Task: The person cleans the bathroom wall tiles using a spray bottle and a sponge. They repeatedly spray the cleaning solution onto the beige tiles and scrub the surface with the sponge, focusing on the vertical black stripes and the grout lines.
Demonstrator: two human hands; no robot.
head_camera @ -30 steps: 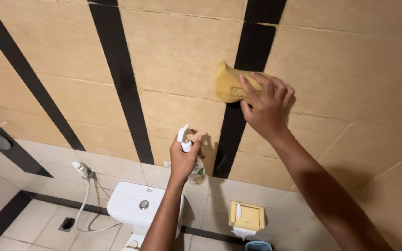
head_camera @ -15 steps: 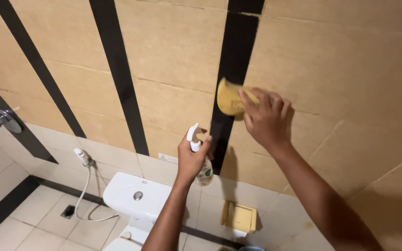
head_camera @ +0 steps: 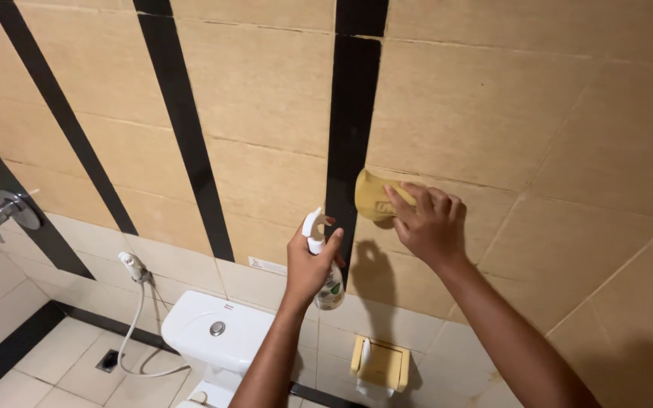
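While a yellow sponge is pressed flat against the beige tiled wall, just beside a black vertical stripe, it is gripped along its right edge by the right hand, whose fingers are curled closed over it. Slightly lower and to the left, a small spray bottle with a white nozzle is held upright in the left hand; the fingers are wrapped shut around its neck, and the clear body with a green label is seen hanging below the fist. The nozzle is pointed toward the black stripe, near the sponge but apart from it. A shadow of the hands is cast on the tiles beneath the sponge. Lower down, a white toilet cistern with a round flush button is set against the wall, and a yellow paper holder is fixed to the wall at its right. A white hand sprayer with a hose is mounted at its left, and a chrome tap is seen farther left.
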